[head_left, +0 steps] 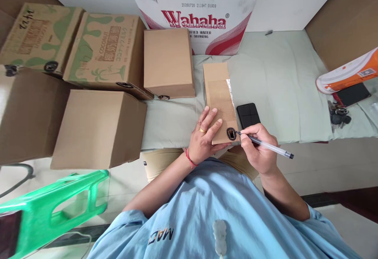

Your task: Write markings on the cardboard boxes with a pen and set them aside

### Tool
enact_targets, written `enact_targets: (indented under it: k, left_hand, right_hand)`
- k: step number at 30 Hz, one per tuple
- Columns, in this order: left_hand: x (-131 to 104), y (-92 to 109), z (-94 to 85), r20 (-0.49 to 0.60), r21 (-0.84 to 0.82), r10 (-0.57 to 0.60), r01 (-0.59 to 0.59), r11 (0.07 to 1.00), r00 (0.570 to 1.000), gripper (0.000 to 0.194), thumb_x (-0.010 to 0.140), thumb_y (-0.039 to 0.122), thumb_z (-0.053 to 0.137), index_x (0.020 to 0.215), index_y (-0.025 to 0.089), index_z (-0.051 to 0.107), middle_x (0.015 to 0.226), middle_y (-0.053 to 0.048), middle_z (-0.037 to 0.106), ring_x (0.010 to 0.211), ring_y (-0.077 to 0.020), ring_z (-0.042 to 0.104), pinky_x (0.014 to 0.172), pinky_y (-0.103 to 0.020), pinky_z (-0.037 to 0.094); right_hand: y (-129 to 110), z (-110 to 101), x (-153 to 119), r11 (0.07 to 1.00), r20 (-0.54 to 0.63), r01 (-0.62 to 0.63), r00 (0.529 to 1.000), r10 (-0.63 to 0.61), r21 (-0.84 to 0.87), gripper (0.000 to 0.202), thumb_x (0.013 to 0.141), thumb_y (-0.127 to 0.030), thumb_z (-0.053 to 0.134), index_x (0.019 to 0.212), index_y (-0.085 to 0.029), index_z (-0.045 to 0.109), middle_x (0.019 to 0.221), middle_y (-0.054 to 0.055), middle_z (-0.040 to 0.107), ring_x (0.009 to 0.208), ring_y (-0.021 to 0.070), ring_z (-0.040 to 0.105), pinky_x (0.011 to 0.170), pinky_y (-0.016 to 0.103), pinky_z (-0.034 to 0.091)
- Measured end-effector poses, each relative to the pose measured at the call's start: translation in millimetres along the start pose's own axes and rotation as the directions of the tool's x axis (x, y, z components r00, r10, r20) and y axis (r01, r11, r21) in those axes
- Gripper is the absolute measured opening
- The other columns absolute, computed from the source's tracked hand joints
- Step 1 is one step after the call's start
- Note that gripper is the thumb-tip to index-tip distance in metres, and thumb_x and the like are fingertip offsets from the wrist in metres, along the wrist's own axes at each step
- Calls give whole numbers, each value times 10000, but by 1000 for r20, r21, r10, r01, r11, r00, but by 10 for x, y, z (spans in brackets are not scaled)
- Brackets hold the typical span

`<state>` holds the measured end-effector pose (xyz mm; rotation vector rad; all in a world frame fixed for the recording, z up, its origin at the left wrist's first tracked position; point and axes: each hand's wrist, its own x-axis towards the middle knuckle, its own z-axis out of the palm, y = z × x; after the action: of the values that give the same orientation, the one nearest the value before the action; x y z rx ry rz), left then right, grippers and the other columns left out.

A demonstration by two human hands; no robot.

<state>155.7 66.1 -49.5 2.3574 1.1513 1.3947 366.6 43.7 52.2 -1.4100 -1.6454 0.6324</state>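
A narrow brown cardboard box lies lengthwise on the cloth-covered table, its near end at the front edge. Near its lower right corner is a small hole ringed with black ink. My right hand pinches a clear pen, whose tip touches the right side of that ring. Spread over the box's lower left part, my left hand presses on the cardboard with its fingers apart. A black phone-like object lies just right of the box.
Several brown cartons stand at the left, among them a plain box. Behind is a white Wahaha carton. An orange-and-white package and keys lie at the right. A green stool stands at the lower left.
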Motion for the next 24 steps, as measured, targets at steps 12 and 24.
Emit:
enact_targets:
  k: [12,24]
  left_hand:
    - [19,9,6,-18,45,16,-15,999,1000,963,987,684,770,1752,295,334,1699,-227,543,1734,-410,343,1332,-701,429]
    - [29,15,-22,-6,8,18,-18,1000,1000,981,970,639,816,1750,284,339,1721,-239,522,1745,-409,316,1356,-691,392]
  right_hand:
    - [-47,-55,-62,997,55,71,996,-72,15,100,960,-192,668,889,-262,657,560,-97,529,432,94,459,460,240,378]
    - [6,-65,-89,992,-23,124,992,-124,4,88,1031,-227,684,1095,-260,733,713,-54,714,529,119,639,545,235,522]
